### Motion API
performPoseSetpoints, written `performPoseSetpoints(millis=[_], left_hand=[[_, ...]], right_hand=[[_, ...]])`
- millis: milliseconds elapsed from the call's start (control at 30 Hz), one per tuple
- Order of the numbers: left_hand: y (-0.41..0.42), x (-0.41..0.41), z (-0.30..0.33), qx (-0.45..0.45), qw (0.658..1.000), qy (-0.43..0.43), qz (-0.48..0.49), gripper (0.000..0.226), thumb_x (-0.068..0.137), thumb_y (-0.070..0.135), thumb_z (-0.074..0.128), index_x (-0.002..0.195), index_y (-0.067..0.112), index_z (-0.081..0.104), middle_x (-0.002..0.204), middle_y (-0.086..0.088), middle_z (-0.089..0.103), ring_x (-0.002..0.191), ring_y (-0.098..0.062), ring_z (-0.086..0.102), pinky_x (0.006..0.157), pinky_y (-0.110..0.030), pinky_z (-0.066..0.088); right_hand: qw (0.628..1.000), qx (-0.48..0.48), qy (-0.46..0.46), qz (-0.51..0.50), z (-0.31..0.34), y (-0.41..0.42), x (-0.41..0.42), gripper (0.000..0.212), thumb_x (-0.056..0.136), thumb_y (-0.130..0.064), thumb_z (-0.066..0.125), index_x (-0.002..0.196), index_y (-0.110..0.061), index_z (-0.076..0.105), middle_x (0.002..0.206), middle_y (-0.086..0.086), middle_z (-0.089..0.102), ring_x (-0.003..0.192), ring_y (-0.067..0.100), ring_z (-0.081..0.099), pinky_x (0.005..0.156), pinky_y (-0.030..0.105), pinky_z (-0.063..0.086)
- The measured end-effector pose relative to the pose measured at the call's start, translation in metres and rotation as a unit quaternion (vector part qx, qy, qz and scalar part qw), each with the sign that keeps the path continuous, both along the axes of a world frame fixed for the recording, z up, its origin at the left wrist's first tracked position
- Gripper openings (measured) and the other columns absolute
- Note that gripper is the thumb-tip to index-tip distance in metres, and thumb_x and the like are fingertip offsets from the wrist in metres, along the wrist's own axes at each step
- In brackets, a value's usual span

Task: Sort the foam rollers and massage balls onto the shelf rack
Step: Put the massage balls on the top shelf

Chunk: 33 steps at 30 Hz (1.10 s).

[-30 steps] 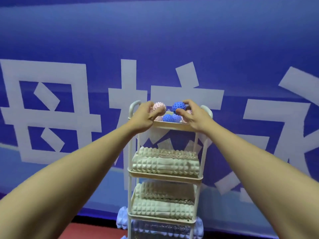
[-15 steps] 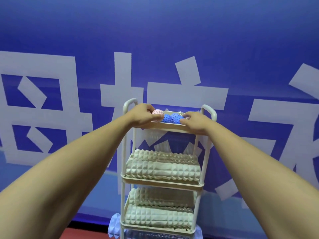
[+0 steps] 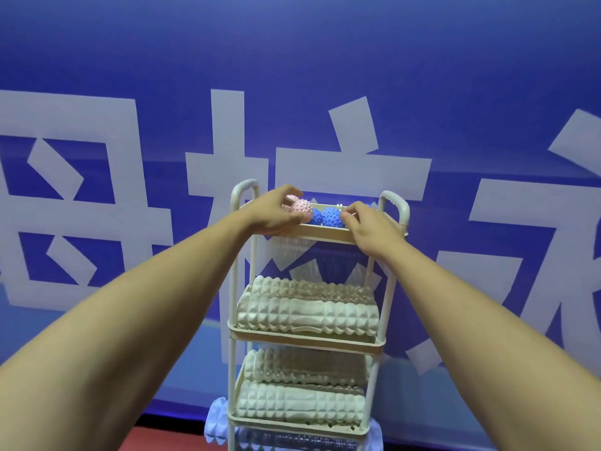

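Observation:
A white shelf rack (image 3: 325,235) stands against the wall. In its top tray lie blue spiky massage balls (image 3: 331,218). My left hand (image 3: 274,214) grips a pink spiky massage ball (image 3: 302,208) at the tray's left end, just above the rim. My right hand (image 3: 369,227) is over the tray's right end, and its curled fingertips pinch the right side of a blue ball. Cream ridged foam rollers fill the second tier (image 3: 309,315) and the third tier (image 3: 302,400).
A pale blue ridged roller (image 3: 215,421) lies across the bottom tier and sticks out on both sides. Behind the rack hangs a blue banner (image 3: 325,76) with large white characters. A red floor (image 3: 156,439) shows at the lower left.
Both hands came down from above the top tray to its rim. The blue ball sank among the others. The pink ball now shows higher in my left hand.

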<state>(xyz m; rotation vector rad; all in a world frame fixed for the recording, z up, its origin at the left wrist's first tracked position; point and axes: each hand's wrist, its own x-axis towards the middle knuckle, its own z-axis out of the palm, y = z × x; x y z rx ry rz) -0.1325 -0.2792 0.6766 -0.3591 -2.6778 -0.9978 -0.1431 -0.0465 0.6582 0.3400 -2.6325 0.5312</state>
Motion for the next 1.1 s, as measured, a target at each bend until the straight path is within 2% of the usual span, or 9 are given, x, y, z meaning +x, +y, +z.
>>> performPoseSetpoints(millis=[100, 267, 367, 567, 767, 833, 900, 1000, 1100], left_hand=[[0.002, 0.000, -0.001, -0.022, 0.999, 0.027, 0.017, 0.063, 0.090, 0.045, 0.066, 0.145, 0.029, 0.039, 0.146, -0.004, 0.048, 0.121, -0.025, 0.056, 0.092, -0.042, 0.058], [-0.002, 0.003, -0.006, -0.048, 0.997, 0.050, 0.033, 0.053, 0.089, 0.056, 0.060, 0.135, 0.032, 0.048, 0.138, 0.000, 0.055, 0.112, -0.021, 0.061, 0.082, -0.043, 0.061], [0.002, 0.012, -0.011, -0.068, 0.992, 0.091, 0.049, 0.049, 0.090, 0.058, 0.053, 0.132, 0.032, 0.052, 0.133, 0.001, 0.060, 0.111, -0.019, 0.062, 0.087, -0.044, 0.059], [0.001, 0.043, -0.023, -0.122, 0.969, 0.198, 0.078, 0.039, 0.098, 0.049, 0.049, 0.129, 0.028, 0.056, 0.134, 0.002, 0.059, 0.116, -0.017, 0.057, 0.095, -0.043, 0.052], [0.005, 0.094, -0.037, -0.151, 0.946, 0.284, 0.045, 0.035, 0.097, 0.044, 0.046, 0.120, 0.024, 0.063, 0.119, 0.003, 0.063, 0.109, -0.019, 0.057, 0.092, -0.045, 0.048], [0.005, 0.109, -0.053, -0.154, 0.952, 0.263, 0.040, 0.033, 0.097, 0.043, 0.048, 0.119, 0.023, 0.063, 0.116, 0.003, 0.063, 0.108, -0.019, 0.057, 0.090, -0.044, 0.048], [0.006, 0.123, -0.074, -0.166, 0.966, 0.197, 0.035, 0.032, 0.098, 0.043, 0.049, 0.122, 0.025, 0.060, 0.120, 0.003, 0.061, 0.111, -0.019, 0.057, 0.091, -0.040, 0.048], [0.010, 0.140, -0.113, -0.194, 0.979, 0.066, 0.014, 0.038, 0.099, 0.045, 0.049, 0.130, 0.026, 0.056, 0.132, 0.002, 0.056, 0.121, -0.019, 0.052, 0.098, -0.038, 0.045], [0.013, 0.150, -0.161, -0.190, 0.982, -0.023, 0.000, 0.042, 0.098, 0.048, 0.050, 0.133, 0.025, 0.053, 0.135, -0.002, 0.053, 0.124, -0.024, 0.051, 0.100, -0.042, 0.043]], right_hand=[[1.000, 0.007, -0.002, -0.002, 0.001, -0.001, 0.004, 0.040, 0.105, -0.049, 0.029, 0.130, -0.027, 0.051, 0.119, 0.000, 0.066, 0.093, 0.017, 0.055, 0.076, 0.038, 0.042], [1.000, 0.013, -0.004, 0.001, 0.002, 0.000, 0.010, 0.043, 0.106, -0.048, 0.026, 0.133, -0.026, 0.051, 0.123, 0.001, 0.064, 0.091, 0.016, 0.049, 0.071, 0.034, 0.035], [1.000, 0.019, -0.011, 0.009, 0.003, 0.002, 0.015, 0.045, 0.106, -0.050, 0.026, 0.135, -0.028, 0.052, 0.127, -0.002, 0.063, 0.093, 0.015, 0.048, 0.066, 0.032, 0.033], [0.992, -0.058, 0.045, 0.105, -0.004, 0.007, 0.035, 0.035, 0.102, -0.044, 0.045, 0.132, -0.029, 0.056, 0.128, -0.009, 0.064, 0.112, 0.011, 0.058, 0.092, 0.039, 0.051], [0.968, 0.018, 0.166, 0.185, -0.025, 0.002, 0.079, 0.030, 0.099, -0.036, 0.051, 0.126, -0.025, 0.059, 0.122, -0.007, 0.062, 0.113, 0.014, 0.056, 0.095, 0.037, 0.048], [0.964, 0.067, 0.167, 0.195, -0.040, -0.001, 0.095, 0.031, 0.098, -0.037, 0.051, 0.126, -0.025, 0.059, 0.122, -0.007, 0.062, 0.113, 0.016, 0.056, 0.095, 0.039, 0.048], [0.970, 0.114, 0.118, 0.181, -0.059, -0.005, 0.108, 0.034, 0.099, -0.039, 0.049, 0.129, -0.027, 0.056, 0.125, -0.005, 0.060, 0.114, 0.018, 0.055, 0.094, 0.041, 0.047], [0.977, 0.146, -0.040, 0.148, -0.097, -0.008, 0.119, 0.040, 0.099, -0.044, 0.047, 0.135, -0.027, 0.050, 0.134, -0.001, 0.055, 0.120, 0.023, 0.054, 0.096, 0.044, 0.047], [0.959, 0.163, -0.182, 0.146, -0.137, -0.011, 0.133, 0.048, 0.099, -0.046, 0.050, 0.141, -0.023, 0.047, 0.140, 0.003, 0.052, 0.123, 0.026, 0.054, 0.098, 0.043, 0.047]])
